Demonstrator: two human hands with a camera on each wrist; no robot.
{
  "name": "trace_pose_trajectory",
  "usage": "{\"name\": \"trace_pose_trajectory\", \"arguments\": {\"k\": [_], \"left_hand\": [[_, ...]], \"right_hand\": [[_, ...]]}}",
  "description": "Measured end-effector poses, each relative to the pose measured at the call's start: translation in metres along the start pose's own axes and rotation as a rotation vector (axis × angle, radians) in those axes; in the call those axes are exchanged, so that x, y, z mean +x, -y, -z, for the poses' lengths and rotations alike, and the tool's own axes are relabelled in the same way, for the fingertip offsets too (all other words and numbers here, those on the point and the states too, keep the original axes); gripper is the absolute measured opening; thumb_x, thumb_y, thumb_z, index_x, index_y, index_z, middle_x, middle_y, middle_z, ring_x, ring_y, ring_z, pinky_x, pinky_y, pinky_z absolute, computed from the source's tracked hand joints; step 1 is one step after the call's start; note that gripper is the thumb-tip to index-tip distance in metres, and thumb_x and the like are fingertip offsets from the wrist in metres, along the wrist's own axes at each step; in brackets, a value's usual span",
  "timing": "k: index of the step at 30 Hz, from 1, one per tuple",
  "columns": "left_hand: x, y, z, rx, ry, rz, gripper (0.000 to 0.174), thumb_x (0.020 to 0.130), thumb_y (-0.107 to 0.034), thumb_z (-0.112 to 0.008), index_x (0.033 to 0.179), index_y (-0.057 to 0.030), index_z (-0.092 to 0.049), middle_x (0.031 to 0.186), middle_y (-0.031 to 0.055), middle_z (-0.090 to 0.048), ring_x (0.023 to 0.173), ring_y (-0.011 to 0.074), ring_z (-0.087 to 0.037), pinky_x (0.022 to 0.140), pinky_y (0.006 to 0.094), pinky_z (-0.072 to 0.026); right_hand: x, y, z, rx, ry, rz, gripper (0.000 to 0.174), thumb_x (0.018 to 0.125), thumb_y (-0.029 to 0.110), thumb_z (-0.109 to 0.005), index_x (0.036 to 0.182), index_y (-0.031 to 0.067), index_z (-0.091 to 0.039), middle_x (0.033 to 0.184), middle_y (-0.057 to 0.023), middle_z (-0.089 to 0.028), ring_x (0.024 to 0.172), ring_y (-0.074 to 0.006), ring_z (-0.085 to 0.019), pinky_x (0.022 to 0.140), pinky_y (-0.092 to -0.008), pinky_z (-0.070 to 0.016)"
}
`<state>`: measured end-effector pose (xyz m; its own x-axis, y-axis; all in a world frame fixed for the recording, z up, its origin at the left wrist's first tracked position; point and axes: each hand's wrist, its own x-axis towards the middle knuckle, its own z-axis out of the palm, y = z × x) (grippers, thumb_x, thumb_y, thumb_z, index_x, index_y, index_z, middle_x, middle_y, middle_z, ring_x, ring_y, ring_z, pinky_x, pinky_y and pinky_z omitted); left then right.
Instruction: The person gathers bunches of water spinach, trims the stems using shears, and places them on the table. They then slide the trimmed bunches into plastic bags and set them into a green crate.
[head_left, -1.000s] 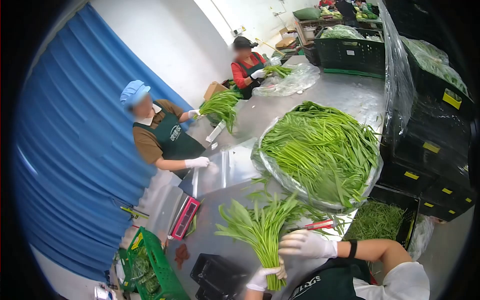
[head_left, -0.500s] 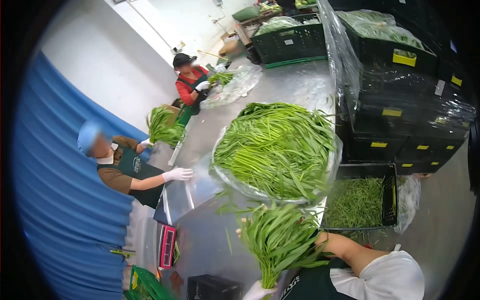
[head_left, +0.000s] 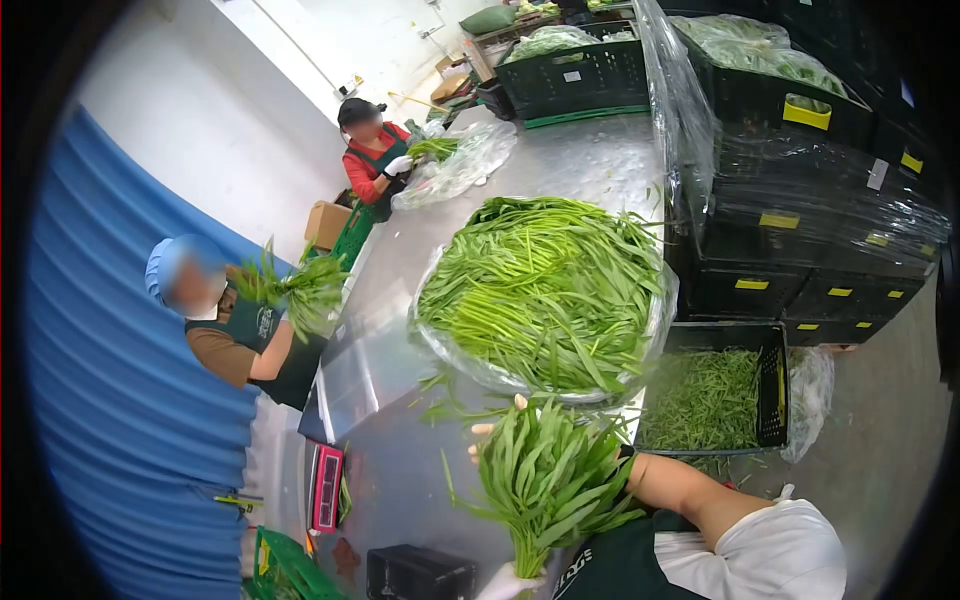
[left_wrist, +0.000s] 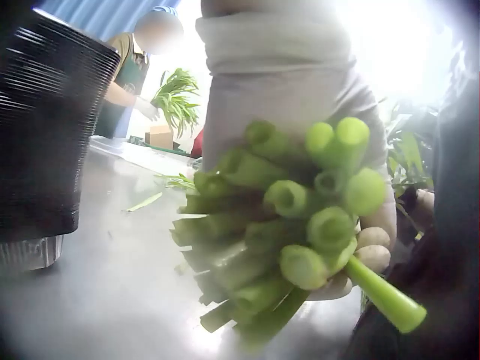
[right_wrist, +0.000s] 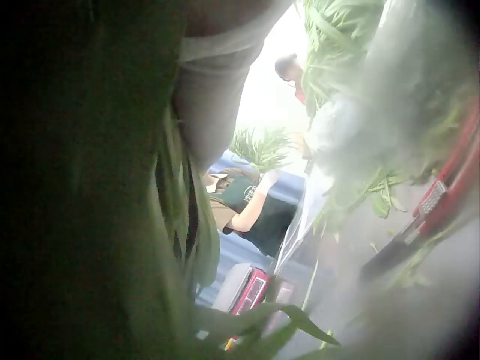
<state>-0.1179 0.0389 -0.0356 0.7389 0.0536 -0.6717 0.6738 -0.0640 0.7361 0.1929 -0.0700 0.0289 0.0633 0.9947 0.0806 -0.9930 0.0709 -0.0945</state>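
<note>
I hold a bunch of long-leafed greens (head_left: pixel 545 478) upright over the steel table (head_left: pixel 400 470). My gloved left hand (head_left: pixel 508 582) grips the stems at the bottom. In the left wrist view the cut stem ends (left_wrist: pixel 300 225) face the camera, with gloved fingers (left_wrist: pixel 369 255) wrapped round them. My right hand (head_left: pixel 484 430) lies behind the leafy top; only straight fingertips poke out on its left side, touching the leaves. The right forearm (head_left: pixel 690 490) reaches in from the right. The right wrist view is blurred, showing leaves (right_wrist: pixel 330 37) and a white glove cuff (right_wrist: pixel 217 82).
A large heap of greens (head_left: pixel 545 290) lies on a plastic sheet mid-table. A black crate of trimmings (head_left: pixel 710 400) sits at its right, below wrapped stacked crates (head_left: pixel 800 200). A red scale (head_left: pixel 325 487), black tray (head_left: pixel 415 572) and green basket (head_left: pixel 285 570) are at left. Two workers (head_left: pixel 230 330) (head_left: pixel 370 150) handle bunches.
The bunch went from lying tilted with my right hand on its stems to standing upright with that hand behind the leaves. The blue-capped worker lifted a bunch up.
</note>
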Motion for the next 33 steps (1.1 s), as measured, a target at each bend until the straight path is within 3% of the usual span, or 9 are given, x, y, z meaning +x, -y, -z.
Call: {"name": "trace_pose_trajectory", "arguments": {"k": [11,12,16,19,21,25,29,31,33], "left_hand": [[0.0,0.001,-0.007,-0.311,0.01,-0.013,0.031,0.069,-0.007,-0.077,0.097,-0.0039,-0.064,0.084,0.003,-0.063,0.07,0.0136,-0.057,0.062,0.0285,-0.0474],[0.0,0.001,-0.007,-0.344,0.013,-0.011,0.031,0.069,-0.007,-0.077,0.097,-0.0039,-0.064,0.084,0.0031,-0.062,0.07,0.0138,-0.057,0.062,0.0285,-0.0476],[0.002,0.002,-0.007,-0.398,0.011,-0.014,0.035,0.066,-0.006,-0.079,0.097,-0.004,-0.063,0.082,0.0027,-0.061,0.067,0.0146,-0.057,0.059,0.0284,-0.0478],[-0.003,0.0,-0.003,-0.336,0.058,-0.088,0.034,0.074,-0.006,-0.073,0.105,-0.0019,-0.061,0.095,0.008,-0.063,0.081,0.017,-0.061,0.069,0.0301,-0.0515],[-0.01,-0.027,-0.006,-0.482,0.039,0.039,0.028,0.073,-0.008,-0.074,0.095,-0.0023,-0.058,0.074,0.0057,-0.058,0.067,0.0147,-0.057,0.06,0.0281,-0.0455],[0.004,-0.036,0.0,-0.76,0.084,-0.179,0.027,0.078,-0.012,-0.067,0.099,-0.0019,-0.054,0.072,0.0048,-0.052,0.064,0.0171,-0.052,0.063,0.0318,-0.0427],[0.029,-0.056,-0.006,-0.992,0.058,-0.435,0.023,0.08,-0.013,-0.063,0.098,-0.003,-0.052,0.067,0.0032,-0.046,0.063,0.0168,-0.047,0.065,0.0321,-0.0395],[0.038,-0.063,-0.012,-1.154,0.102,-0.521,0.02,0.08,-0.012,-0.062,0.095,-0.004,-0.051,0.066,0.0023,-0.043,0.063,0.0165,-0.044,0.065,0.0313,-0.0369],[0.044,-0.066,-0.02,-1.181,0.187,-0.58,0.021,0.08,-0.014,-0.063,0.094,-0.0042,-0.051,0.067,0.0023,-0.042,0.064,0.0168,-0.045,0.067,0.0312,-0.0371]], "right_hand": [[0.018,0.015,0.009,-0.153,0.191,0.035,0.07,0.095,0.058,-0.022,0.14,0.0062,-0.036,0.139,-0.0149,-0.042,0.124,-0.0256,-0.044,0.105,-0.041,-0.0373],[0.02,0.019,0.011,-0.265,0.078,0.051,0.079,0.091,0.064,-0.03,0.142,0.0033,-0.03,0.137,-0.0177,-0.044,0.125,-0.0274,-0.044,0.106,-0.0432,-0.0349],[0.012,0.031,-0.005,-0.377,0.079,0.11,0.081,0.092,0.065,-0.024,0.141,0.0008,-0.031,0.132,-0.0192,-0.048,0.126,-0.0274,-0.044,0.104,-0.042,-0.0362],[0.003,0.049,-0.008,-0.419,0.061,0.275,0.075,0.094,0.061,-0.025,0.137,-0.0002,-0.038,0.135,-0.0171,-0.048,0.128,-0.0296,-0.042,0.108,-0.0433,-0.0305],[-0.013,0.065,-0.01,-0.402,-0.107,0.458,0.067,0.095,0.055,-0.033,0.132,0.0003,-0.044,0.131,-0.0198,-0.05,0.126,-0.029,-0.045,0.108,-0.044,-0.0313],[-0.042,0.072,0.063,-0.514,-0.686,0.725,0.051,0.096,0.041,-0.041,0.123,-0.0008,-0.052,0.112,-0.0187,-0.062,0.115,-0.0257,-0.054,0.099,-0.0396,-0.0401],[-0.039,-0.001,0.111,-0.707,-0.421,-0.195,0.04,0.096,0.03,-0.047,0.12,-0.0005,-0.054,0.112,-0.0131,-0.063,0.11,-0.0205,-0.057,0.094,-0.0305,-0.0435],[-0.024,-0.042,0.031,-1.047,-0.214,-0.237,0.042,0.097,0.03,-0.046,0.126,-0.0011,-0.05,0.117,-0.0136,-0.061,0.11,-0.0189,-0.056,0.095,-0.0296,-0.0434],[-0.005,-0.072,0.092,-0.771,-0.227,-0.438,0.048,0.098,0.032,-0.045,0.132,-0.0012,-0.043,0.126,-0.0147,-0.056,0.113,-0.0198,-0.054,0.099,-0.0309,-0.0408]]}}
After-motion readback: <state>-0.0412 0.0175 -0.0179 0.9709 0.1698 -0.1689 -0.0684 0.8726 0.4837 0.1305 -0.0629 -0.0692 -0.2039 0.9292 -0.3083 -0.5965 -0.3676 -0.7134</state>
